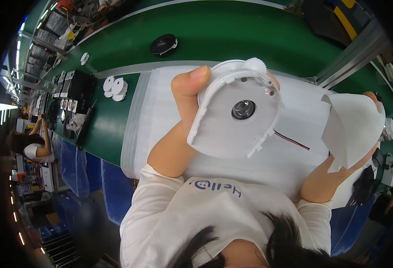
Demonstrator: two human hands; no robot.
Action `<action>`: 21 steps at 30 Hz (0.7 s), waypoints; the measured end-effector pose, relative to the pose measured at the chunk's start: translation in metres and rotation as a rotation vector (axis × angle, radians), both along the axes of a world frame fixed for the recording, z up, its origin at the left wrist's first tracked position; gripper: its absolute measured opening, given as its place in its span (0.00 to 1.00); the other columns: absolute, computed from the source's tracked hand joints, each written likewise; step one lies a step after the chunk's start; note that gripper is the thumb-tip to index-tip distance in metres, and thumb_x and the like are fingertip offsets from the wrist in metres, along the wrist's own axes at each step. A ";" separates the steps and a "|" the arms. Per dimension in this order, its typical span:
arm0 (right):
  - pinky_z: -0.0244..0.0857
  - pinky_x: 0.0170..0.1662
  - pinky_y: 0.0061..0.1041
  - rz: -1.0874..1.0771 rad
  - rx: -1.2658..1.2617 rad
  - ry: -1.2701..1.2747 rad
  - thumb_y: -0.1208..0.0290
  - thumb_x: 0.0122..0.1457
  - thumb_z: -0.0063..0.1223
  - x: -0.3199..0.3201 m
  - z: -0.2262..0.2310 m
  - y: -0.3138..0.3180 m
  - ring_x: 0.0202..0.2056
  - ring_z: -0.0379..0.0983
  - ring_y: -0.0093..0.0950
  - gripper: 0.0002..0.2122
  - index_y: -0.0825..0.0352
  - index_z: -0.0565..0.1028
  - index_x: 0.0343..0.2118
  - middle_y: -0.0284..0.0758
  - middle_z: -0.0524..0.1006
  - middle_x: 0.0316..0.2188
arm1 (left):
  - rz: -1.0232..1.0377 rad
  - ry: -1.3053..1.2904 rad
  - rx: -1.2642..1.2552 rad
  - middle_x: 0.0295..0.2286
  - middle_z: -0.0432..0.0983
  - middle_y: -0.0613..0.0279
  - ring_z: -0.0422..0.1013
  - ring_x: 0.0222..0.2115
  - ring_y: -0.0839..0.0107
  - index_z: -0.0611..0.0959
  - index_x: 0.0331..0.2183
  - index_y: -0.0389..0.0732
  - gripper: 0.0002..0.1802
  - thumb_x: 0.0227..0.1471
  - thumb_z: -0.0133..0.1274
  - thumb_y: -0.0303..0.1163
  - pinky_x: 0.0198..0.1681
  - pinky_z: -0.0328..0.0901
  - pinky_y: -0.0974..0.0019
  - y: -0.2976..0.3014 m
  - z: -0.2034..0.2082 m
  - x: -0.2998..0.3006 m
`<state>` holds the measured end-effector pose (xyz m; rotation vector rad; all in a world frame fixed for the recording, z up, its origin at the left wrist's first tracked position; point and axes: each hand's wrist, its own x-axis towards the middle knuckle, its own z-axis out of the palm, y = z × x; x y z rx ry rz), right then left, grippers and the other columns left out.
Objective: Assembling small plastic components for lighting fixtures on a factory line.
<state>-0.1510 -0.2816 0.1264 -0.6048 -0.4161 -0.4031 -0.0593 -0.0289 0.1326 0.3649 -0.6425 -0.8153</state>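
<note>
Green conveyor belting (232, 35) runs across the workshop, with a pale foam sheet (147, 125) spread over the near bench as a work pad. Above that pad the person's left hand (180, 129) holds up a round white plastic housing with a small toothed wheel at its rim and a shiny metal hub in the middle (236, 114); the thumb presses on its upper left edge and the other fingers are mostly hidden behind it. A thin red and black wire pair (292, 140) trails from its lower right side. The right hand (328, 178) is closed on a curved white sheet of paper or thin foam (353, 129), held just beside the housing but not touching it. Farther off on the belt lie a black round disc part (163, 45) and a few small white plastic caps (115, 86).

To my eye this is the inspecting or wrapping stage: the housing is up for a look while the sheet waits. Bringing them together would call for keeping the wires clear of the fold.
</note>
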 end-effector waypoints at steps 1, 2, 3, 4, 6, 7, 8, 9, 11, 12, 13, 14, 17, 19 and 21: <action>0.59 0.46 0.41 0.029 0.008 -0.002 0.58 0.49 0.41 0.001 0.001 -0.001 0.47 0.60 0.35 0.25 0.67 0.57 0.49 0.40 0.58 0.50 | -0.018 -0.026 0.004 0.30 0.69 0.51 0.67 0.26 0.66 0.70 0.36 0.27 0.41 0.34 0.39 0.59 0.25 0.64 0.69 0.001 0.001 -0.001; 0.59 0.46 0.41 0.033 0.010 0.001 0.58 0.49 0.41 0.001 0.003 0.000 0.47 0.60 0.35 0.25 0.67 0.57 0.49 0.40 0.58 0.50 | -0.037 -0.052 0.008 0.30 0.69 0.51 0.66 0.27 0.66 0.70 0.36 0.27 0.41 0.34 0.38 0.59 0.26 0.63 0.69 0.002 0.002 -0.002; 0.59 0.44 0.33 0.092 -0.013 0.027 0.65 0.50 0.42 0.005 0.013 0.009 0.42 0.63 0.32 0.18 0.64 0.58 0.43 0.37 0.62 0.41 | -0.035 -0.050 0.009 0.30 0.69 0.51 0.66 0.27 0.66 0.70 0.36 0.27 0.41 0.34 0.38 0.59 0.26 0.63 0.69 0.003 0.002 -0.003; 0.59 0.42 0.26 0.151 -0.038 0.051 0.72 0.50 0.43 0.008 0.018 0.016 0.37 0.65 0.29 0.11 0.62 0.58 0.36 0.34 0.66 0.32 | -0.008 -0.046 0.033 0.30 0.69 0.51 0.66 0.27 0.67 0.70 0.36 0.27 0.41 0.35 0.38 0.59 0.27 0.63 0.69 0.004 0.002 -0.005; 0.59 0.42 0.27 0.143 -0.017 0.059 0.72 0.51 0.43 0.010 0.018 0.020 0.36 0.65 0.29 0.11 0.62 0.58 0.36 0.34 0.66 0.32 | 0.019 -0.044 0.056 0.31 0.69 0.51 0.66 0.27 0.67 0.70 0.36 0.28 0.40 0.35 0.38 0.59 0.27 0.63 0.69 0.005 0.002 -0.008; 0.60 0.42 0.27 0.136 0.005 0.067 0.72 0.51 0.42 0.010 0.018 0.022 0.36 0.65 0.29 0.10 0.62 0.58 0.36 0.34 0.66 0.31 | 0.023 -0.024 0.064 0.31 0.69 0.50 0.66 0.28 0.67 0.70 0.37 0.29 0.39 0.35 0.38 0.58 0.29 0.63 0.69 0.006 0.001 -0.009; 0.60 0.42 0.27 0.136 0.004 0.065 0.72 0.51 0.42 0.010 0.019 0.023 0.36 0.65 0.29 0.10 0.62 0.58 0.36 0.34 0.66 0.31 | 0.027 -0.005 0.072 0.32 0.69 0.50 0.67 0.28 0.66 0.71 0.37 0.29 0.38 0.36 0.39 0.57 0.30 0.63 0.68 0.006 0.000 -0.009; 0.60 0.42 0.28 0.144 0.023 0.075 0.72 0.52 0.42 0.010 0.020 0.024 0.36 0.66 0.30 0.10 0.62 0.58 0.36 0.35 0.67 0.31 | 0.026 -0.008 0.071 0.32 0.69 0.50 0.67 0.28 0.66 0.71 0.37 0.29 0.38 0.36 0.39 0.57 0.30 0.63 0.68 0.008 -0.002 -0.007; 0.61 0.42 0.28 0.152 0.039 0.081 0.72 0.52 0.42 0.010 0.020 0.023 0.36 0.66 0.30 0.09 0.62 0.58 0.36 0.35 0.67 0.31 | 0.049 0.082 0.075 0.32 0.70 0.50 0.68 0.28 0.65 0.72 0.37 0.31 0.37 0.36 0.39 0.56 0.30 0.64 0.68 0.010 -0.008 -0.003; 0.61 0.42 0.29 0.193 0.031 0.056 0.71 0.53 0.41 0.012 0.017 0.021 0.35 0.67 0.31 0.09 0.63 0.58 0.36 0.35 0.67 0.31 | 0.047 0.077 0.073 0.32 0.70 0.50 0.68 0.28 0.65 0.72 0.37 0.31 0.37 0.36 0.39 0.56 0.30 0.64 0.68 0.010 -0.010 0.000; 0.62 0.42 0.30 0.234 0.022 0.030 0.71 0.54 0.40 0.013 0.016 0.017 0.35 0.67 0.31 0.08 0.63 0.59 0.36 0.35 0.68 0.32 | 0.010 0.050 0.045 0.32 0.70 0.50 0.68 0.28 0.65 0.72 0.37 0.31 0.37 0.36 0.40 0.56 0.30 0.64 0.67 0.009 -0.013 0.004; 0.62 0.42 0.30 0.232 0.019 0.025 0.71 0.54 0.40 0.013 0.015 0.013 0.35 0.67 0.31 0.08 0.63 0.59 0.36 0.35 0.68 0.32 | -0.027 0.023 0.017 0.32 0.70 0.51 0.68 0.28 0.65 0.72 0.37 0.32 0.36 0.36 0.40 0.56 0.30 0.65 0.67 0.009 -0.013 0.006; 0.62 0.38 0.21 0.268 0.026 0.109 0.72 0.51 0.43 0.013 0.017 0.008 0.36 0.65 0.33 0.10 0.64 0.59 0.35 0.39 0.69 0.34 | -0.021 0.060 0.012 0.31 0.70 0.50 0.68 0.28 0.65 0.71 0.37 0.30 0.38 0.35 0.41 0.57 0.29 0.65 0.66 0.007 -0.011 0.004; 0.63 0.32 0.19 0.208 -0.097 0.089 0.72 0.52 0.43 0.015 0.021 0.016 0.31 0.64 0.31 0.09 0.64 0.60 0.35 0.40 0.71 0.30 | 0.119 0.059 0.221 0.22 0.65 0.52 0.60 0.20 0.69 0.69 0.32 0.27 0.42 0.30 0.41 0.61 0.21 0.54 0.68 0.004 0.014 -0.010; 0.63 0.29 0.20 0.134 -0.102 0.084 0.72 0.52 0.44 0.012 0.023 0.017 0.30 0.64 0.30 0.09 0.64 0.60 0.35 0.40 0.71 0.28 | 0.236 0.063 0.431 0.12 0.60 0.54 0.51 0.12 0.73 0.67 0.27 0.24 0.47 0.24 0.41 0.66 0.13 0.43 0.71 0.001 0.023 -0.013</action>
